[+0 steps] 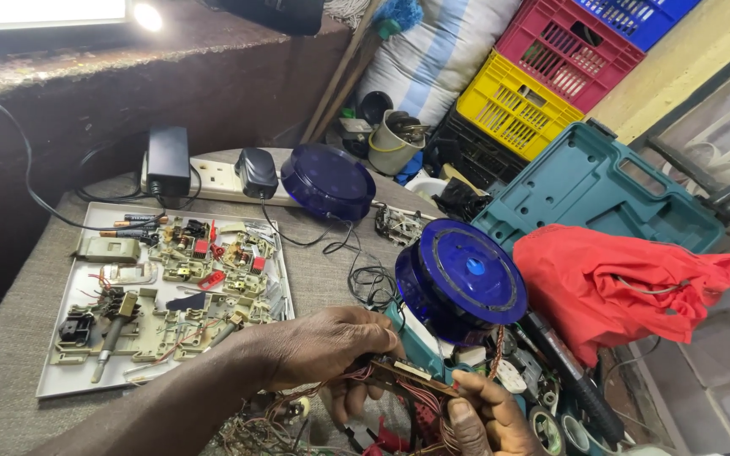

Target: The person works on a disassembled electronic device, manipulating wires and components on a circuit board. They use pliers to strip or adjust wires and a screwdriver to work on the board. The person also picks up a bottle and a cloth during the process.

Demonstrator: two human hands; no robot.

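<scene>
While both hands work low in the frame, we see the left hand (327,350) with its grip closed over one end of a circuit board (403,376), fingers curled around it. The right hand (487,418) meets the board's other end, thumb on top; how tight that grip is we cannot tell, since the frame edge cuts the hand off. The board sits tilted between them, over the desk's (323,270) near edge, with red wires (420,397) hanging from it into a wire tangle (268,426) below. Just behind the board stands a blue round housing (462,279), tilted toward us. A second blue housing (329,180) lies farther back, beside a white power strip (217,179) carrying two black adapters (168,159). Left of the hands, a white tray (65,384) holds small boards and parts. Right of the housing: a red cloth (610,283) draped on an open teal case (601,190). Yellow crate (517,105), pink crate (568,51) and blue crate (635,17) are stacked at the back.
</scene>
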